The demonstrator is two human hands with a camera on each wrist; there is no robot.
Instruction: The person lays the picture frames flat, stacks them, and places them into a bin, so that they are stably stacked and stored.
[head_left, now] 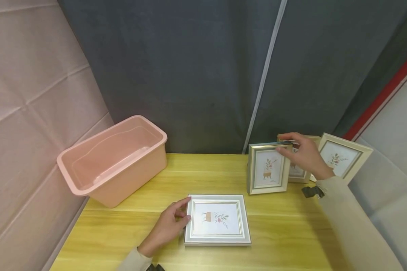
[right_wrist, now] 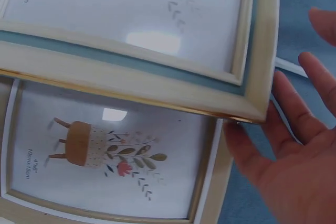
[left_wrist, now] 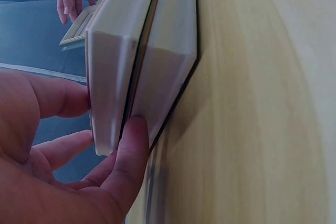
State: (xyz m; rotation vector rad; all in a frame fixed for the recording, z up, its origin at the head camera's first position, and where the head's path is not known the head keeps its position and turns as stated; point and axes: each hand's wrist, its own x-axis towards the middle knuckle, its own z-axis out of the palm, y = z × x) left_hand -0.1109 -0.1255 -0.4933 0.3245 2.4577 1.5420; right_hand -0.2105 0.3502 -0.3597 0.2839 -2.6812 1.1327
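Observation:
My left hand (head_left: 166, 226) grips the left edge of a white picture frame (head_left: 217, 220) lying flat on the table, its plant picture turned sideways. The left wrist view shows two frames stacked here, with a fingertip (left_wrist: 135, 129) on the side near their seam. My right hand (head_left: 305, 152) holds the top right corner of an upright cream picture frame (head_left: 268, 169) with a green-grey inner band. Just behind it stands a second cream frame (right_wrist: 105, 150), partly covered. Farther right, another cream frame (head_left: 340, 156) leans tilted.
An open pink plastic bin (head_left: 129, 177) stands at the table's back left. A dark curtain (head_left: 190, 75) hangs behind the yellow wood-grain table (head_left: 203, 177). Pale cloth (head_left: 37, 124) covers the left side, and a red strip (head_left: 386, 94) runs along the right.

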